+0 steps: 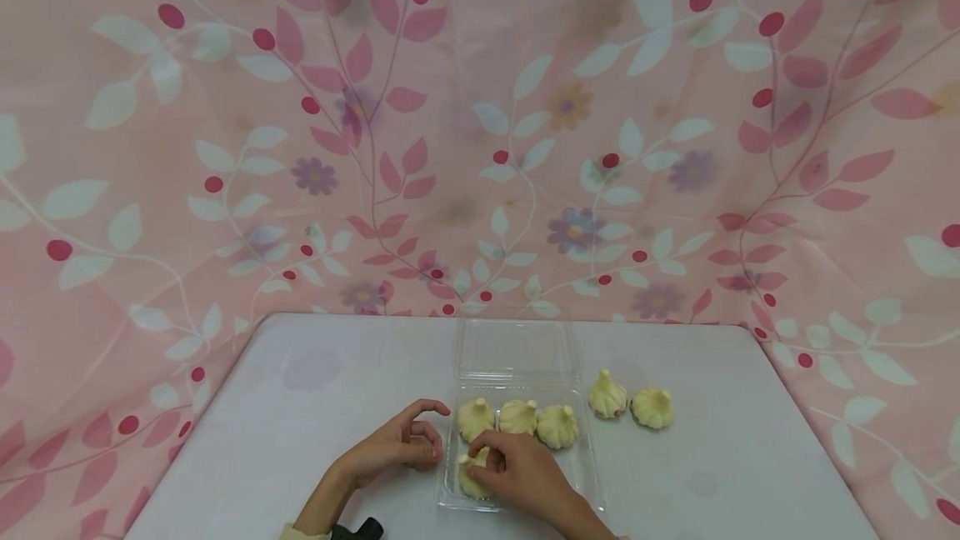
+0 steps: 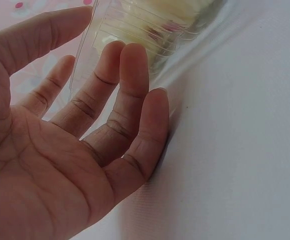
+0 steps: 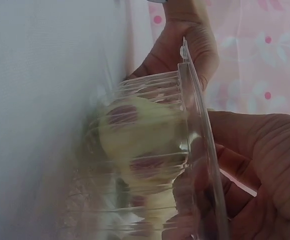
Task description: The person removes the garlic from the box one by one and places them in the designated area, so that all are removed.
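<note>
A clear plastic clamshell box (image 1: pixel 596 477) lies unfolded on the table, its lid (image 1: pixel 517 350) laid back toward the wall. Three pale garlic bulbs (image 1: pixel 557 427) sit in a row along the tray's back. My right hand (image 1: pixel 525 473) reaches into the tray and pinches another garlic bulb (image 1: pixel 472 486) at the front left, thumb and forefinger around its upper part. Beside the box's left wall is my left hand (image 1: pixel 397 444), fingers loosely bent with nothing in them. Through the clear wall, bulbs with reddish bases (image 3: pixel 145 165) show in the right wrist view.
Two more garlic bulbs, one upright (image 1: pixel 607 395) and one tilted (image 1: pixel 652 408), stand on the white-covered table (image 1: pixel 720 473) just right of the box. A pink floral curtain (image 1: pixel 465 148) hangs behind the table's far edge. A dark strap device (image 1: pixel 360 530) is on the left wrist.
</note>
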Demonstrator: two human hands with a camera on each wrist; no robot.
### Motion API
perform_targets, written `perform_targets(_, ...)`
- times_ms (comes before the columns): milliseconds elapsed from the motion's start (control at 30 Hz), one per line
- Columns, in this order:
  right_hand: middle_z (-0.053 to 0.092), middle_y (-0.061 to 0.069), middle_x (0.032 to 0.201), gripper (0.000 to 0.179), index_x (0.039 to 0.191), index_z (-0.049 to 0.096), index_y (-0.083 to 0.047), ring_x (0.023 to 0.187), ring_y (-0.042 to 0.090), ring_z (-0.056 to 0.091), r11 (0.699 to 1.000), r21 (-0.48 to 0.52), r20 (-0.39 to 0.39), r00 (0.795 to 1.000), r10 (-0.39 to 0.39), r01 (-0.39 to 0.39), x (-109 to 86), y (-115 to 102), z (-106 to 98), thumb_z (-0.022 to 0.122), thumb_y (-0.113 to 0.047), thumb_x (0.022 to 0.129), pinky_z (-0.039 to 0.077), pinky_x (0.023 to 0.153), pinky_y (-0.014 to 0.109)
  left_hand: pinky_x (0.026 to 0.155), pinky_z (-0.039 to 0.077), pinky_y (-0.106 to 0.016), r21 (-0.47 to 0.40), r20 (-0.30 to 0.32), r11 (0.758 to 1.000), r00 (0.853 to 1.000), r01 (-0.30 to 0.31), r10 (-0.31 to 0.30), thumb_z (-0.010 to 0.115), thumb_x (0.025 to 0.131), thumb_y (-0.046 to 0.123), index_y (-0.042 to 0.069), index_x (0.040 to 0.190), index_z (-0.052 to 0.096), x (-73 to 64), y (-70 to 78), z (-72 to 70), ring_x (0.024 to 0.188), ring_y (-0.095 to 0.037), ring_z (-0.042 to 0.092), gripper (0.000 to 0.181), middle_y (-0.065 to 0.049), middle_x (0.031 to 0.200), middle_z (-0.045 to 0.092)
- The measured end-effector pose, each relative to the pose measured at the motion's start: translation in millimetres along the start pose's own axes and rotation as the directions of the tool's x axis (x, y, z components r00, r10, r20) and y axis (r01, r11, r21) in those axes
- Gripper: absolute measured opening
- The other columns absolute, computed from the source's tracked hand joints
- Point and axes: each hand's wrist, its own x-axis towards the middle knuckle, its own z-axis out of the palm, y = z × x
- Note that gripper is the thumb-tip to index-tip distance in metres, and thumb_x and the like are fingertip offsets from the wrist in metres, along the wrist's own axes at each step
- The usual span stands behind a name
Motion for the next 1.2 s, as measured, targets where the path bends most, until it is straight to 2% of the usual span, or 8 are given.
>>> perform_targets(400,0.050,-0.019,0.063,0.012,0.093,0.069,-0.024,0.054,-0.006,0.043,0.999,-0.003,-0.051,0.998,-0.046,0.046,-4.8,4.4,-2.6,0.078,-0.027,0.086,0.037,0.049,0.018,0.077,0.052,-0.035,-0.001,-0.005,1.000,1.000,0.002,-0.002,0.066,0.093,0.007,0.004,0.144,0.033,0.6,-2.5,-0.2,0.088,-0.018,0.063,0.061,-0.007,0.097,0.064)
perform_targets(567,0.052,-0.017,0.063,0.011,0.093,0.069,-0.022,0.055,-0.004,0.045,0.997,0.038,-0.068,0.996,-0.064,0.067,-4.6,6.7,-6.4,0.077,-0.026,0.087,0.040,0.049,0.018,0.076,0.052,-0.034,0.001,-0.001,1.000,1.000,-0.004,0.004,0.066,0.093,0.007,0.004,0.144,0.034,0.9,-2.8,-0.7,0.088,-0.017,0.064,0.060,-0.006,0.097,0.065)
perform_targets(933,0.056,-0.012,0.066,0.013,0.096,0.069,-0.022,0.057,-0.001,0.049,0.990,0.138,-0.072,0.997,-0.016,0.025,-8.6,7.5,-19.0,0.077,-0.027,0.087,0.043,0.050,0.021,0.076,0.052,-0.035,0.011,-0.008,1.000,1.000,-0.003,0.003,0.067,0.092,0.009,0.005,0.143,0.035,1.0,-3.1,-0.6,0.087,-0.018,0.063,0.060,-0.008,0.098,0.065)
perform_targets(1200,0.057,-0.010,0.066,0.013,0.098,0.068,-0.022,0.058,0.001,0.051,0.985,0.164,-0.088,0.995,-0.044,0.058,-11.4,4.6,-29.8,0.076,-0.026,0.088,0.045,0.052,0.022,0.076,0.052,-0.034,0.018,-0.001,1.000,1.000,-0.008,0.008,0.066,0.093,0.009,0.004,0.143,0.033,-0.4,-0.2,0.4,0.087,-0.018,0.063,0.060,-0.007,0.098,0.065)
